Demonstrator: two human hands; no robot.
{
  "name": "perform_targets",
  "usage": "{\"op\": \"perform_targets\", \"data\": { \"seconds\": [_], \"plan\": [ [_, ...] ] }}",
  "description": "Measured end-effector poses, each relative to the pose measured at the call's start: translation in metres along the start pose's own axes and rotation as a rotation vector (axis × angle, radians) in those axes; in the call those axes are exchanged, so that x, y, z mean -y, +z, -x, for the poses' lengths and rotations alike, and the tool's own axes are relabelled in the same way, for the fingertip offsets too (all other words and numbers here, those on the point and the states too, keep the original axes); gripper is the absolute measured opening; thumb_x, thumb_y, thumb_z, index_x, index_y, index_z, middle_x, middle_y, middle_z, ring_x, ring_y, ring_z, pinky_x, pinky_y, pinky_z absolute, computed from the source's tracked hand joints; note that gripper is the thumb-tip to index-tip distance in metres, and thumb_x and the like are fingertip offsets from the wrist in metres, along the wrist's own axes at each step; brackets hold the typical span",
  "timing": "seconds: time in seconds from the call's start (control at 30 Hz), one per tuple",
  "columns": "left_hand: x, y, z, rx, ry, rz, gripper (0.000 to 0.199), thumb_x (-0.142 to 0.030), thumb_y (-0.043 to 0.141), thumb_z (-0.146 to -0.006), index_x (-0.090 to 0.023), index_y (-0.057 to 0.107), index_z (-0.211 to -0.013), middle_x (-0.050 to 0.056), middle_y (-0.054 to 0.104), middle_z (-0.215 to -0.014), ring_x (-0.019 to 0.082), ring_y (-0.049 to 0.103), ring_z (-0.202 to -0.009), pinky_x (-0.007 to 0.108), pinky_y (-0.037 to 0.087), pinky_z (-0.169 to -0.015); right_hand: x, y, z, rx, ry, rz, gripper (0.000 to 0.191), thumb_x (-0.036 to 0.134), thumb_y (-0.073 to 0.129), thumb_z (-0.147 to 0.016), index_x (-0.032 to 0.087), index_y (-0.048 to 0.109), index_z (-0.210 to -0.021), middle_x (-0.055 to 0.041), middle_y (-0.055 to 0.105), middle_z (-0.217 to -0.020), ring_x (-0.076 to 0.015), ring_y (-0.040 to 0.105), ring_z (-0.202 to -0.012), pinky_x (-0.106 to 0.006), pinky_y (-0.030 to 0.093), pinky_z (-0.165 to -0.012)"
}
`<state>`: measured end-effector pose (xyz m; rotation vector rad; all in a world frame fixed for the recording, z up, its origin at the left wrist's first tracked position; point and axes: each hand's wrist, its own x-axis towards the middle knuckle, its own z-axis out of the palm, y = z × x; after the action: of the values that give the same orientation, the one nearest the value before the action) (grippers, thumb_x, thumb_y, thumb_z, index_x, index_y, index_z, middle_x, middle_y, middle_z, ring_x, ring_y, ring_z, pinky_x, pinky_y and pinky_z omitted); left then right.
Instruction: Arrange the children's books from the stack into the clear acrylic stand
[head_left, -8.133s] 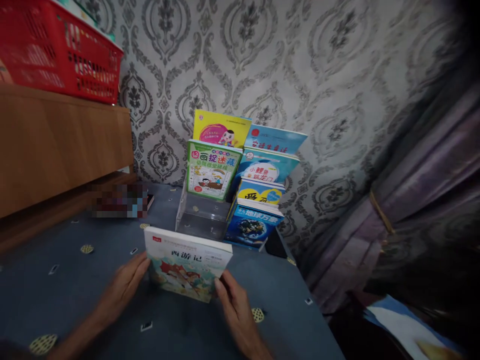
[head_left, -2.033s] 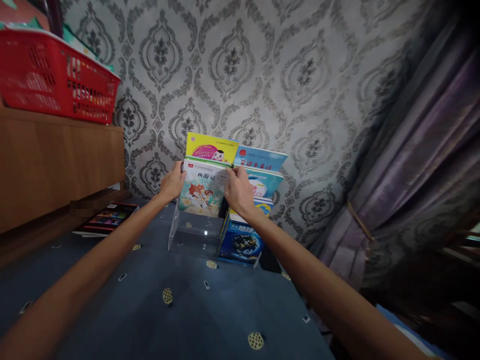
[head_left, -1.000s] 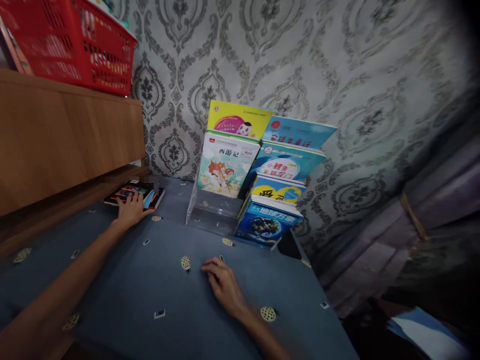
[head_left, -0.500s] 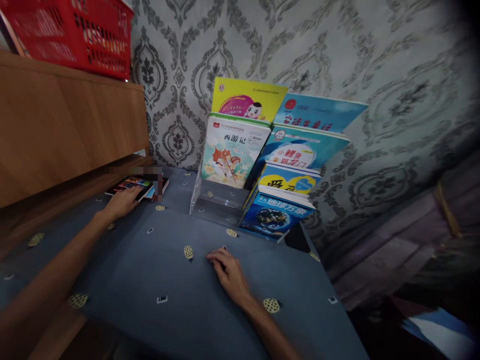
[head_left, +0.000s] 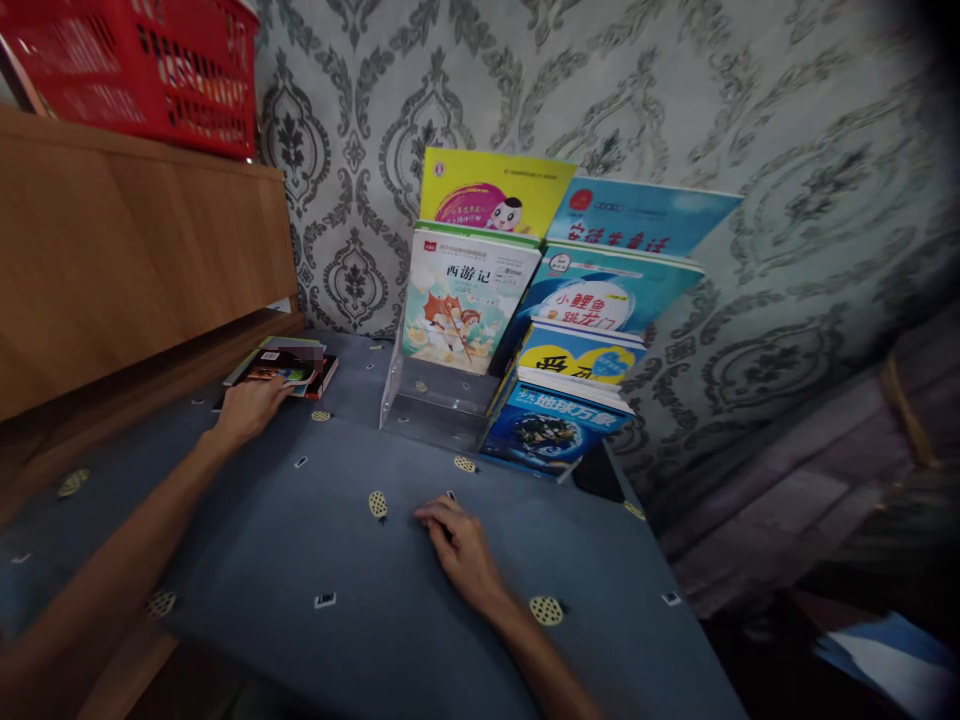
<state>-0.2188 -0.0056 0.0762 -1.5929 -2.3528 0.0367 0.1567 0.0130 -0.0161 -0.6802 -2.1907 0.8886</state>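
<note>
At the far left, my left hand (head_left: 256,408) is closed on the near edge of a dark-covered book (head_left: 289,356) with a small pale label and a colourful picture. This book lies on a small pile against the wooden cabinet; my fingertips are partly hidden. My right hand (head_left: 459,545) rests on the blue tablecloth (head_left: 405,630), fingers loosely bent, thumb apart, holding nothing. Beyond it stands a clear plastic book rack (head_left: 431,415). A white picture book (head_left: 469,300) leans in its left side, and a dark blue globe book (head_left: 551,430) is at the front right.
Behind them stand a yellow book (head_left: 495,190) and several blue books. A black phone-like slab (head_left: 598,475) lies beside the rack. The wooden cabinet (head_left: 142,250) bounds the left side, with a red basket (head_left: 187,80) on top. Patterned wallpaper (head_left: 352,200) closes the back.
My left hand has shifted from lying over the top of the pile to its near edge, and the dark cover shows a different side. My right hand has stayed still.
</note>
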Motion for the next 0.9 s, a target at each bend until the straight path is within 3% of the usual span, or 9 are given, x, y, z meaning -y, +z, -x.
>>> {"op": "perform_targets", "data": {
  "seconds": [0.17,0.4,0.5,0.6,0.67,0.77,0.9],
  "plan": [
    [-0.032,-0.008,0.016,0.003,0.062,-0.01,0.047,-0.044,0.031,-0.104,-0.015,0.066,-0.117,0.018,0.076,-0.103,0.035,0.072,-0.096,0.039,0.052,-0.076,-0.002,0.001,0.001,0.009,0.014,-0.006,0.034,0.005,0.047,-0.092,0.022,0.075,-0.1,-0.0063,0.071,-0.093,-0.0182,0.067,-0.086,-0.03,0.052,-0.08],
    [-0.09,-0.013,0.05,0.099,0.236,0.089,0.041,-0.035,0.035,-0.104,-0.011,0.066,-0.115,0.023,0.074,-0.103,0.035,0.072,-0.095,0.043,0.052,-0.079,-0.003,0.001,0.002,0.004,0.018,0.015,0.033,0.006,0.047,-0.091,0.021,0.075,-0.101,-0.0066,0.071,-0.092,-0.0187,0.067,-0.086,-0.032,0.052,-0.081],
    [-0.101,-0.007,0.056,0.097,0.271,0.124,0.041,-0.044,0.043,-0.101,-0.012,0.067,-0.111,0.022,0.073,-0.102,0.035,0.07,-0.097,0.041,0.052,-0.077,-0.001,0.0,0.003,0.005,0.012,0.011,0.033,0.007,0.047,-0.092,0.021,0.075,-0.101,-0.007,0.071,-0.091,-0.019,0.067,-0.085,-0.032,0.053,-0.08],
    [-0.094,0.0,0.051,0.065,0.258,0.149,0.045,-0.056,0.047,-0.098,-0.017,0.069,-0.103,0.019,0.073,-0.1,0.036,0.069,-0.099,0.04,0.051,-0.076,0.0,0.0,0.003,0.009,0.011,0.004,0.033,0.008,0.047,-0.093,0.022,0.075,-0.102,-0.007,0.071,-0.092,-0.0188,0.067,-0.085,-0.032,0.053,-0.08],
    [-0.08,0.003,0.041,0.021,0.221,0.154,0.045,-0.053,0.039,-0.101,-0.019,0.069,-0.104,0.018,0.073,-0.104,0.036,0.066,-0.105,0.042,0.051,-0.08,-0.001,0.0,0.003,0.015,0.012,0.006,0.033,0.008,0.047,-0.093,0.022,0.075,-0.102,-0.0068,0.071,-0.092,-0.0188,0.067,-0.086,-0.032,0.053,-0.08],
    [-0.052,0.006,0.024,-0.061,0.115,0.111,0.041,-0.039,0.036,-0.102,-0.013,0.063,-0.119,0.024,0.064,-0.127,0.04,0.056,-0.122,0.052,0.046,-0.095,-0.002,0.0,0.003,0.018,0.009,0.016,0.034,0.006,0.047,-0.092,0.022,0.075,-0.101,-0.0068,0.07,-0.092,-0.0189,0.066,-0.085,-0.032,0.053,-0.08],
    [-0.024,0.01,0.013,-0.06,0.001,0.041,0.047,-0.039,0.036,-0.101,-0.007,0.057,-0.128,0.025,0.063,-0.128,0.04,0.057,-0.118,0.054,0.045,-0.096,-0.002,0.0,0.002,0.023,0.008,0.015,0.034,0.005,0.047,-0.091,0.022,0.075,-0.101,-0.0066,0.07,-0.091,-0.0189,0.066,-0.084,-0.032,0.052,-0.078]
  ]
}}
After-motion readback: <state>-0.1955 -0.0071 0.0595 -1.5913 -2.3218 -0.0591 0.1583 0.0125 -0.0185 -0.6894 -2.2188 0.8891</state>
